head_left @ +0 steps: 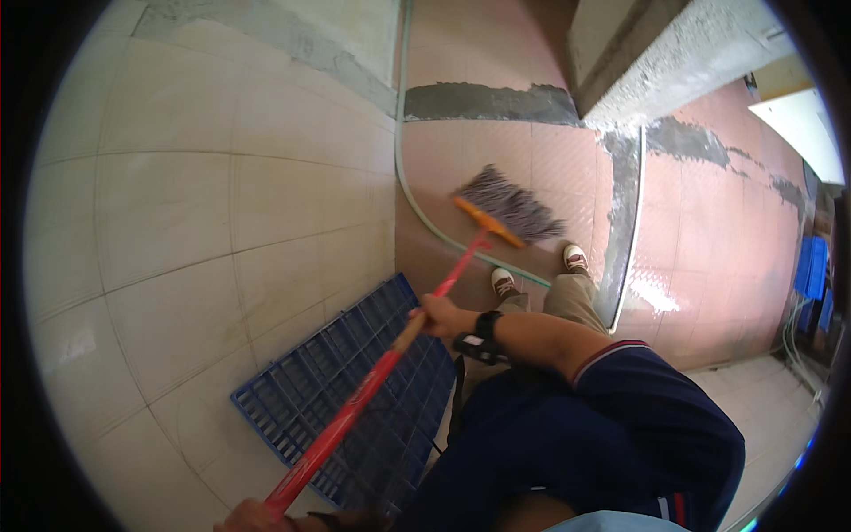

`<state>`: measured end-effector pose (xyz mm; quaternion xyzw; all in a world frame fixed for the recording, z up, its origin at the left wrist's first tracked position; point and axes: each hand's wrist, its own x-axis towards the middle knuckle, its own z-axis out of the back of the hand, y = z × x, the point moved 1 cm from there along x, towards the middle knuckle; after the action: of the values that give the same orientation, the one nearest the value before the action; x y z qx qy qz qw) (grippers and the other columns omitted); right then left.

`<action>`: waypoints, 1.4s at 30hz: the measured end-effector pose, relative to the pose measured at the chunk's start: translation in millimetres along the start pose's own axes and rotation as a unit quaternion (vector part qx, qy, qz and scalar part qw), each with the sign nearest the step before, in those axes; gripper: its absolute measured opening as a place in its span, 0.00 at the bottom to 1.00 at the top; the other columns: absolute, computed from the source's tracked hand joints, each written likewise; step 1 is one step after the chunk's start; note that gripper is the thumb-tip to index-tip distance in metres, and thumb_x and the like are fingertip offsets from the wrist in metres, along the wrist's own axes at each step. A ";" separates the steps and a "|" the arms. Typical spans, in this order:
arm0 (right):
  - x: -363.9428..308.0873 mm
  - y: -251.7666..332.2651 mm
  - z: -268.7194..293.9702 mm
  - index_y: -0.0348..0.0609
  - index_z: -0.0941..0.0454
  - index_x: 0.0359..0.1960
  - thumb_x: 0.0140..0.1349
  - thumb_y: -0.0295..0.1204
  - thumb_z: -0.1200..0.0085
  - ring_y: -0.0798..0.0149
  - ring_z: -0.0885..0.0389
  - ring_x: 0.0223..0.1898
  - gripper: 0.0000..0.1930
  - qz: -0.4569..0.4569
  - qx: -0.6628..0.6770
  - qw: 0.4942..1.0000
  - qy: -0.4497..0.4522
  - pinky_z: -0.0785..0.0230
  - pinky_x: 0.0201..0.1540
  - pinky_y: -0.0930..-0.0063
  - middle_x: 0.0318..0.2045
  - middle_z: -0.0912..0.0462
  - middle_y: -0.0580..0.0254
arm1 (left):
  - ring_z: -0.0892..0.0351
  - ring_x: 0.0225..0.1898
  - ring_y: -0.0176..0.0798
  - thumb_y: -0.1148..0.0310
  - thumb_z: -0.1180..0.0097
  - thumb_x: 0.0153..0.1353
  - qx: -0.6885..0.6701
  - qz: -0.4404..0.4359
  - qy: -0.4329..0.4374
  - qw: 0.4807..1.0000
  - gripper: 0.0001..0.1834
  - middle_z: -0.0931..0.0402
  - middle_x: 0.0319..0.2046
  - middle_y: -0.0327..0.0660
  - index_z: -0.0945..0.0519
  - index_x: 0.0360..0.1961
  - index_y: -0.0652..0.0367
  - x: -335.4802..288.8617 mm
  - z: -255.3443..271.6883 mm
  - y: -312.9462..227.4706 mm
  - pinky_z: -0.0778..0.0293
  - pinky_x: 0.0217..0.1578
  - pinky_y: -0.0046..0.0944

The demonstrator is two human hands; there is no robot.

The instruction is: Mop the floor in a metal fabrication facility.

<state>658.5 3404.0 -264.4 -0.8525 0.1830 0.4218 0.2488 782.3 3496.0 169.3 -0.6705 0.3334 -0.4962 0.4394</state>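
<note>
A mop with a red pole (341, 421), an orange clamp (489, 222) and grey strands (512, 202) slants across the view, its strands spread on the pinkish tiled floor ahead of my shoes. My right hand (441, 316) is wrapped round the pole at a worn, tan stretch partway up; a black band circles that wrist. Down at the lower left edge, my left hand (253, 517) is closed round the pole's upper end, partly cut off by the picture's edge. The mop head looks slightly blurred.
A blue plastic slatted pallet (355, 381) leans by the tiled wall (177, 195) on my left. A pale green hose (402, 164) runs along the floor and crosses before my shoes (503, 282). Right of them lies a white pipe (635, 222), below a concrete pillar (665, 62).
</note>
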 end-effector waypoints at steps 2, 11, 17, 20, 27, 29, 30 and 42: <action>21.1 -31.8 -19.5 0.37 0.44 0.34 0.53 0.27 0.63 0.54 0.29 0.28 0.09 -0.054 0.037 0.997 0.044 0.34 0.35 0.55 0.25 0.31 0.51 | 0.46 0.10 0.33 0.60 0.75 0.60 0.004 -0.044 0.003 0.999 0.20 0.44 0.09 0.36 0.39 0.18 0.60 7.0 -11.9 -7.9 0.46 0.13 0.34; -13.0 -35.4 -10.6 0.38 0.42 0.30 0.53 0.26 0.59 0.58 0.28 0.30 0.07 -0.048 0.058 0.990 0.116 0.32 0.37 0.61 0.25 0.34 0.56 | 0.37 0.12 0.35 0.64 0.62 0.55 -0.008 -0.172 0.043 0.984 0.12 0.42 0.09 0.37 0.39 0.19 0.59 10.3 2.6 -8.0 0.37 0.13 0.36; -60.3 -8.9 46.6 0.36 0.42 0.31 0.54 0.24 0.60 0.56 0.30 0.32 0.06 -0.022 0.136 0.981 0.138 0.34 0.40 0.59 0.26 0.36 0.56 | 0.40 0.08 0.35 0.63 0.66 0.56 -0.097 -0.107 0.117 0.983 0.16 0.41 0.07 0.39 0.38 0.18 0.62 19.5 -17.7 3.9 0.37 0.10 0.36; -82.1 12.3 82.4 0.34 0.42 0.31 0.54 0.25 0.60 0.57 0.30 0.34 0.07 0.007 0.172 0.974 0.150 0.34 0.41 0.61 0.26 0.36 0.56 | 0.45 0.05 0.34 0.61 0.72 0.59 -0.154 -0.108 0.116 0.975 0.18 0.43 0.05 0.38 0.39 0.17 0.61 24.8 -39.8 22.8 0.41 0.06 0.35; -108.9 69.2 203.4 0.35 0.41 0.30 0.54 0.25 0.63 0.58 0.29 0.32 0.06 0.192 0.249 0.938 0.143 0.33 0.40 0.61 0.25 0.34 0.57 | 0.49 0.04 0.28 0.65 0.69 0.60 -0.105 -0.029 0.178 0.978 0.16 0.44 0.09 0.35 0.41 0.15 0.56 24.2 -75.1 120.5 0.47 0.08 0.28; -121.5 85.2 233.7 0.35 0.41 0.30 0.54 0.25 0.64 0.58 0.29 0.31 0.05 0.256 0.251 0.925 0.123 0.32 0.39 0.62 0.25 0.33 0.57 | 0.48 0.03 0.31 0.63 0.70 0.61 -0.205 0.078 0.220 0.951 0.18 0.44 0.08 0.36 0.40 0.16 0.59 24.0 -108.7 151.7 0.45 0.05 0.30; -130.4 91.9 247.5 0.35 0.41 0.30 0.54 0.26 0.64 0.59 0.29 0.31 0.06 0.277 0.281 0.914 0.094 0.32 0.38 0.63 0.25 0.33 0.56 | 0.48 0.03 0.31 0.63 0.70 0.61 -0.216 0.083 0.235 0.944 0.18 0.44 0.08 0.36 0.40 0.16 0.59 26.5 -125.5 161.5 0.45 0.05 0.30; -221.6 107.5 228.0 0.36 0.43 0.28 0.54 0.25 0.66 0.61 0.32 0.24 0.04 0.342 0.439 0.823 0.110 0.33 0.33 0.61 0.21 0.37 0.59 | 0.44 0.07 0.31 0.63 0.71 0.59 -0.368 0.002 0.394 0.842 0.19 0.43 0.09 0.36 0.38 0.15 0.60 72.2 -222.1 113.6 0.41 0.09 0.31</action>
<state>331.3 3471.7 -232.5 -0.5764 0.6551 0.2580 0.4148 588.8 3330.3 118.7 -0.5301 0.6381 -0.5585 -0.0064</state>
